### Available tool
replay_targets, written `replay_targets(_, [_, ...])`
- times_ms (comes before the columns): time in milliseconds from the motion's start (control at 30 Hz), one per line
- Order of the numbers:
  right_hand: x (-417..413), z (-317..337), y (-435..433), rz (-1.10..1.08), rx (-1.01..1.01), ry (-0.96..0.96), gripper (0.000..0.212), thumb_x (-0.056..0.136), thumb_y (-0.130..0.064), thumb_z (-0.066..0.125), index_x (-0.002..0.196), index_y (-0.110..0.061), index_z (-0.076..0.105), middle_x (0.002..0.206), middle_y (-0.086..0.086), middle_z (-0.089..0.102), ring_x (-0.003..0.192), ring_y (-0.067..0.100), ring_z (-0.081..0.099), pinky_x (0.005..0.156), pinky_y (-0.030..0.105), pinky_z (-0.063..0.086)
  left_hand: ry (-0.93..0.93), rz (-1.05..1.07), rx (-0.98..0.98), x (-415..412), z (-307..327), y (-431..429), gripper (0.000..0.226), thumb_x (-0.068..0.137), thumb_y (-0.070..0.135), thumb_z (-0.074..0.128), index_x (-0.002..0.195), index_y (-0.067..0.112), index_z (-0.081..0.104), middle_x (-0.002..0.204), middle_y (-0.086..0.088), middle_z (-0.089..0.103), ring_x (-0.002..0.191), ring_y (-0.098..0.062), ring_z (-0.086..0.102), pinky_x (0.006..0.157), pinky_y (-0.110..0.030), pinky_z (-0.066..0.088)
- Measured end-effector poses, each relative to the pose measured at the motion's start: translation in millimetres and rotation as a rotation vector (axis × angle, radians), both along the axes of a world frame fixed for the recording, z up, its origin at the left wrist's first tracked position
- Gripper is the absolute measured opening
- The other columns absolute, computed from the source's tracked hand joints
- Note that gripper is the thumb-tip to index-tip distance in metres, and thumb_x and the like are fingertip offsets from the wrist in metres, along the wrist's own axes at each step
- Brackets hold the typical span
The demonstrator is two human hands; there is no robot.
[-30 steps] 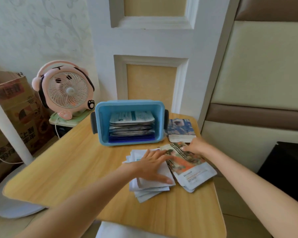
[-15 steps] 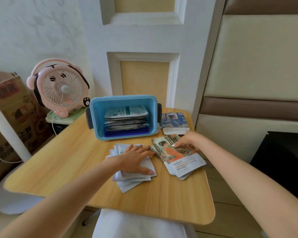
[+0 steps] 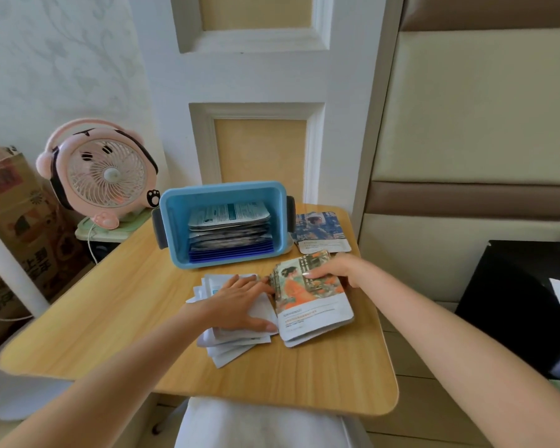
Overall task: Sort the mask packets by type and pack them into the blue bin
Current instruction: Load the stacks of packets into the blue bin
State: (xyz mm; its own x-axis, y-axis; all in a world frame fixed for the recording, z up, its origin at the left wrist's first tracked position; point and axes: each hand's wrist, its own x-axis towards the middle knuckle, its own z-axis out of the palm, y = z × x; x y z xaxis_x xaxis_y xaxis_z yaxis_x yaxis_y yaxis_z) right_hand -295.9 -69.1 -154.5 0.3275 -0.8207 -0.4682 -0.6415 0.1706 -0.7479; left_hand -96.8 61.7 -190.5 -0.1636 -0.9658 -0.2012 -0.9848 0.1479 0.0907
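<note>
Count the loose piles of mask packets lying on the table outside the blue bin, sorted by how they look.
White pile: 1
Orange-picture pile: 1
Blue-picture pile: 1
Total: 3 piles outside the blue bin. The packets within each pile overlap too much to count singly.

A pink fan (image 3: 110,174) (on a green stand (image 3: 117,230)) stands beside the wooden table (image 3: 110,318), near a cardboard box (image 3: 13,215).
</note>
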Motion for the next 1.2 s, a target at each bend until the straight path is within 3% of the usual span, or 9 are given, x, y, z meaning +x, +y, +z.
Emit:
replay_targets(167, [12.7, 8.8, 8.0, 0.063, -0.086, -0.094, 0.038, 0.075, -0.008, 0.075, 0.109, -0.004, 0.06, 0.108, 0.013, 0.068, 0.094, 0.025, 0.066, 0.084, 0.039, 0.054, 0.103, 0.069, -0.014, 4.9, 5.6, 9.6, 0.127, 0.043, 0.093, 0.028, 0.146, 0.022, 0.009, 0.153, 0.005, 0.018, 0.141, -0.016, 0.016, 0.117, -0.032, 0.009])
replay_targets(300, [31.6, 49.0, 16.5, 0.273, -0.579, 0.014, 0.016, 0.081, -0.009, 0.069, 0.096, -0.008, 0.064, 0.096, 0.009, 0.069, 0.088, 0.023, 0.067, 0.078, 0.038, 0.056, 0.277, 0.156, -0.019, 27.6, 1.6, 7.8, 0.143, 0.036, 0.093, 0.048, 0.146, 0.022, -0.01, 0.155, 0.006, 0.01, 0.143, -0.015, 0.013, 0.117, -0.029, 0.014])
replay_targets(367, [41.2, 68.2, 27.9, 0.444, -0.922, 0.217, 0.003, 0.085, -0.008, 0.062, 0.084, -0.01, 0.06, 0.082, 0.003, 0.064, 0.081, 0.023, 0.063, 0.067, 0.034, 0.051, 0.57, 0.2, -0.078, 27.3, 8.1, 6.1, 0.148, 0.036, 0.083, 0.063, 0.146, 0.019, -0.012, 0.151, 0.006, 0.011, 0.141, -0.011, 0.013, 0.114, -0.027, 0.016])
replay_targets(467, [55.4, 67.7, 43.6, 0.694, -1.204, 0.405, 0.026, 0.086, -0.01, 0.058, 0.068, -0.02, 0.043, 0.063, -0.007, 0.044, 0.072, 0.017, 0.05, 0.064, 0.029, 0.035, 0.986, 0.313, -0.233, 15.8, 23.5, -2.7, 0.121, 0.047, 0.051, 0.084, 0.143, 0.023, 0.015, 0.139, 0.006, 0.038, 0.129, -0.01, 0.039, 0.104, -0.028, 0.037])
replay_targets(567, [52.2, 54.1, 34.3, 0.773, -1.097, 0.361, 0.019, 0.079, -0.03, 0.07, 0.075, -0.023, 0.053, 0.07, -0.008, 0.055, 0.074, 0.013, 0.054, 0.07, 0.03, 0.044, 1.031, 0.429, -0.35, -2.9, 25.2, -12.3, 0.056, 0.069, 0.013, 0.08, 0.117, 0.018, 0.051, 0.105, 0.0, 0.065, 0.104, -0.019, 0.062, 0.087, -0.032, 0.053])
replay_targets(667, [21.3, 51.4, 5.2, 0.69, -0.873, 0.38, 0.021, 0.073, -0.041, 0.073, 0.079, -0.028, 0.058, 0.085, -0.007, 0.062, 0.083, 0.012, 0.059, 0.078, 0.03, 0.051, 1.157, 0.523, -0.362, -9.6, 16.1, -17.3, 0.031, 0.08, 0.003, 0.068, 0.103, 0.021, 0.057, 0.095, 0.003, 0.068, 0.094, -0.015, 0.065, 0.083, -0.032, 0.055])
replay_targets(900, [-20.8, -12.7, -8.9, 0.078, -0.196, -0.557, 0.055, 0.062, -0.026, 0.081, 0.111, -0.012, 0.059, 0.111, 0.01, 0.066, 0.109, 0.028, 0.06, 0.099, 0.052, 0.044, 1.442, 0.571, -0.236, -25.4, 9.7, -30.8, 0.035, 0.084, 0.004, 0.063, 0.116, 0.013, 0.053, 0.106, -0.006, 0.067, 0.1, -0.021, 0.064, 0.074, -0.026, 0.051])
replay_targets(1033, [-6.4, -11.5, -2.3, -0.024, -0.194, -0.68, 0.042, 0.068, -0.018, 0.074, 0.107, -0.01, 0.059, 0.107, 0.013, 0.067, 0.106, 0.031, 0.062, 0.097, 0.051, 0.046, 1.508, 0.624, -0.322, -26.9, 15.5, -36.5, 0.036, 0.085, 0.001, 0.061, 0.118, 0.012, 0.051, 0.108, -0.008, 0.066, 0.101, -0.023, 0.063, 0.076, -0.029, 0.052])
replay_targets(1200, [-9.7, -23.3, -0.2, 0.13, -0.192, -0.531, 0.035, 0.08, 0.006, 0.063, 0.104, -0.019, 0.057, 0.106, 0.005, 0.065, 0.109, 0.025, 0.058, 0.098, 0.043, 0.045, 1.379, 0.626, -0.238, -24.7, 4.3, -30.8, 0.042, 0.077, 0.001, 0.069, 0.116, 0.008, 0.055, 0.106, -0.008, 0.068, 0.104, -0.025, 0.063, 0.095, -0.041, 0.048])
